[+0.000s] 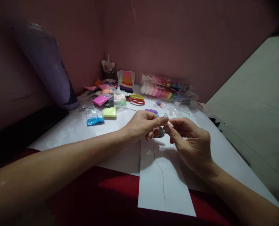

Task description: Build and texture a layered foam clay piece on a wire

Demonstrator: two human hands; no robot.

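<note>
Over the white sheet, my left hand (145,123) is closed, thumb and forefinger pinched at the fingertips of the other hand. A small grey ridged piece (159,133) shows under its thumb, among the curled fingers. My right hand (192,136) is also closed in a pinch, its thumb and forefinger meeting the left fingertips; what sits between them is too small to name. A tiny shiny bit (166,115) pokes up above the pinch. Below the hands, a thin dark line (162,169) runs down over the paper (151,188); whether it is wire or drawn, I cannot tell.
Just behind the hands lies a purple textured piece (151,111). Scissors (136,99) with yellow and red handles, clay packets (95,120), a layered coloured card (127,81) and a bag of coloured clay (163,88) are farther back. A purple cylinder (47,66) leans at left.
</note>
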